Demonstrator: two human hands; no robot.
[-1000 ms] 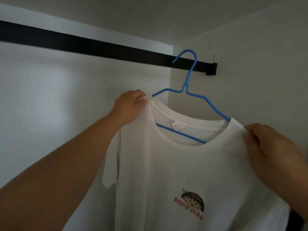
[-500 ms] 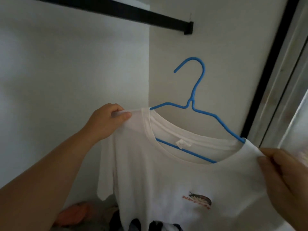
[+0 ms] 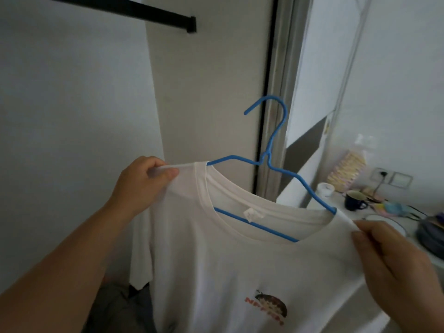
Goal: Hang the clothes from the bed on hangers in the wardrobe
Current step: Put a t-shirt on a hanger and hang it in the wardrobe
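- The left hand (image 3: 141, 183) pinched one shoulder of the white T-shirt (image 3: 240, 272); the right hand (image 3: 394, 258) pinched the other
- The shirt sat on a blue wire hanger (image 3: 269, 159) at frame centre; its hook was free, well below the black wardrobe rail (image 3: 134, 10) at upper left

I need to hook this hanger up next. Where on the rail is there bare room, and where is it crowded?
The black rail is bare along its whole visible length, up to its end bracket by the side panel. The surface at right is crowded around the dark mug. Both hands, left hand and right hand, grip the white T-shirt.
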